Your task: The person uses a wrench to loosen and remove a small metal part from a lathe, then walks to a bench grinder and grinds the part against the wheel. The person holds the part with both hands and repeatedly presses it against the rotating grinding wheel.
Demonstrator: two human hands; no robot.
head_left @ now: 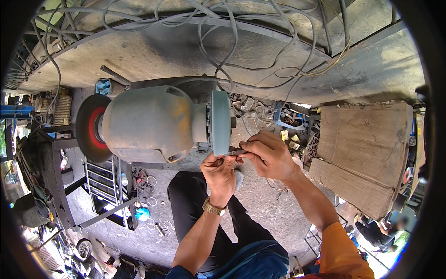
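Observation:
A bench grinder (pixel 148 123) with a worn grey-green motor housing lies across the middle of the view. On its right end is a pale green grinding wheel (pixel 220 123). My left hand (pixel 219 174), with a gold-coloured watch (pixel 213 207) on the wrist, pinches a small dark metal piece (pixel 237 151) at the wheel's near edge. The fingers of my right hand (pixel 270 156) are closed on the other end of that piece. Its tip meets or nearly meets the wheel; exact contact is hidden by my fingers. A dark wheel with a red centre (pixel 94 125) is on the grinder's left end.
Loose cables (pixel 223 56) hang along the wall behind the grinder. A large cardboard sheet (pixel 362 149) stands at right, near a blue crate of scrap (pixel 289 118). Metal frames (pixel 102 181) stand at left. Another person (pixel 376 230) is at far lower right.

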